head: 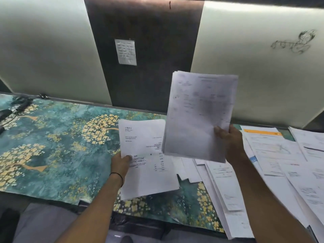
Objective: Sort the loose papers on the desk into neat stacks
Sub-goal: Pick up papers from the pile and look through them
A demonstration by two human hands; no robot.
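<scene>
My right hand (228,137) holds a thick sheaf of printed papers (198,116) upright in the air, gripped at its lower right corner. My left hand (121,162) pinches the left edge of a thinner set of printed sheets (145,158), lifted slightly over the desk's middle. The raised sheaf overlaps the upper right corner of the left set. Loose papers (280,163) lie spread and overlapping across the right side of the desk, one with an orange header (261,132).
The desk is covered by a teal mat with gold flower trees (52,137). Dark cables and a device (10,109) sit at the far left. White partition panels and a dark panel with a pinned note (125,52) stand behind the desk.
</scene>
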